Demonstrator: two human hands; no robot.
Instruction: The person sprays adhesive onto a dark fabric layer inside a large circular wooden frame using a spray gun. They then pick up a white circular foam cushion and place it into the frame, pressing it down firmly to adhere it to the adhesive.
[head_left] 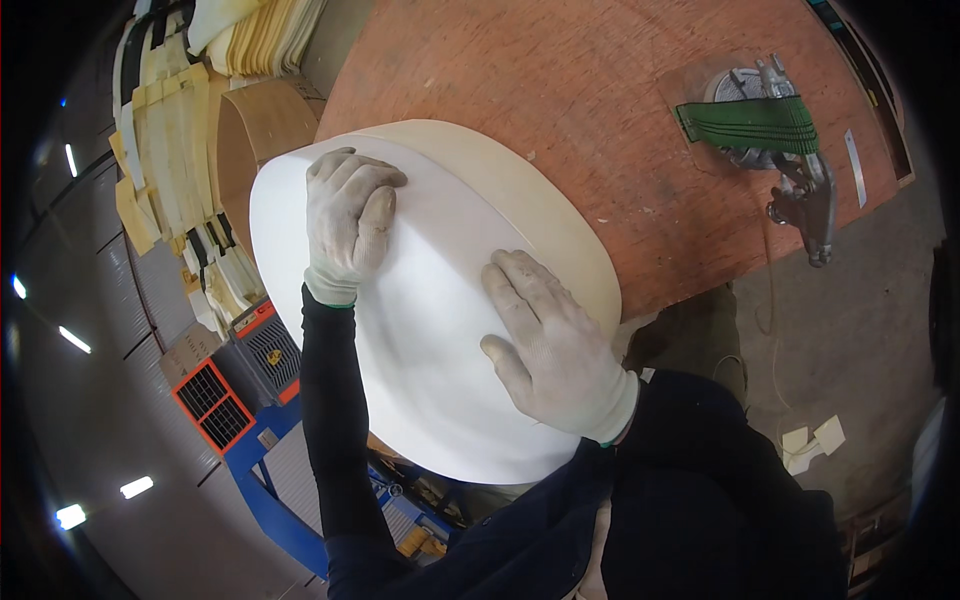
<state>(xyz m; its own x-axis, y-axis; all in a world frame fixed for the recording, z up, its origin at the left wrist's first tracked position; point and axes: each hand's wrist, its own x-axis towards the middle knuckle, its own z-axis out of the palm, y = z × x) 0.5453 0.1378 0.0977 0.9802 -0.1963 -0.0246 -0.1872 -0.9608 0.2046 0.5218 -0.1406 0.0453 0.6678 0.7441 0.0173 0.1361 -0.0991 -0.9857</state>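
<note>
A large rounded white sheet (pixel 420 330), smooth and slightly hollowed, lies against a cream-coloured rounded panel (pixel 575 225) that shows along its right side. Both of my hands wear pale, stained knit gloves with green cuff edges. Near the upper left edge of the white sheet, my left hand (pixel 345 225) has its fingers curled in a closed grip on the material; the fingertips are partly hidden. Lower and to the right, my right hand (pixel 560 345) rests on the white surface, its fingers stretched out and the thumb apart.
A reddish-brown wooden table (pixel 500 70) extends behind the panel. On it are a silver metal tool (pixel 805 190) with a green strip (pixel 750 125) and a thin pale strip (pixel 855 168). Stacked foam pieces (pixel 175 150) and an orange-framed machine (pixel 213 405) stand left.
</note>
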